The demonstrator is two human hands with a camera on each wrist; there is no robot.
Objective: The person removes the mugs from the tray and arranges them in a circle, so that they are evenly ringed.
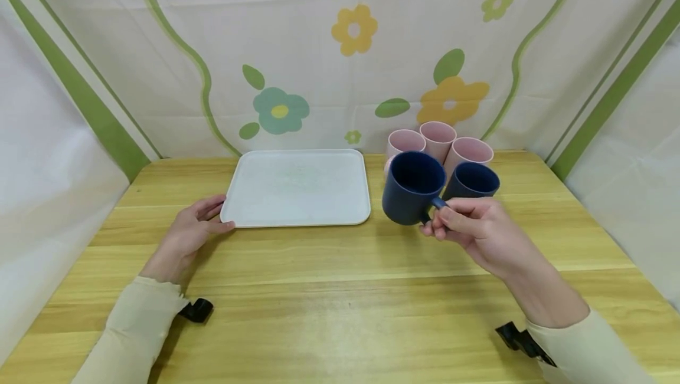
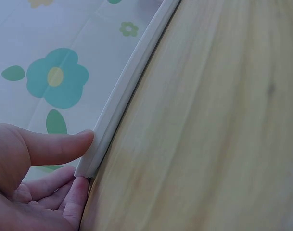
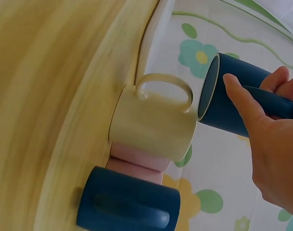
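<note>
My right hand (image 1: 478,230) holds a dark blue mug (image 1: 401,195) by its handle, roughly upright and off the table. In the right wrist view, the held mug (image 3: 247,79) shows its underside, with fingers wrapped about the handle. My left hand (image 1: 193,227) grips the near left corner of a white tray (image 1: 297,189). There the thumb rests on the tray's rim (image 2: 122,91), and fingertips touch it from below. Behind the lifted mug, pink mugs (image 1: 473,149) stand upright in a cluster with a second dark blue mug (image 1: 475,179).
The wooden table (image 1: 340,313) runs back to a white curtain (image 1: 297,30) with flower prints. The tray lies flat near the back edge, left of the mugs. A pale mug (image 3: 153,122) with its handle turned toward the tray stands below the held one.
</note>
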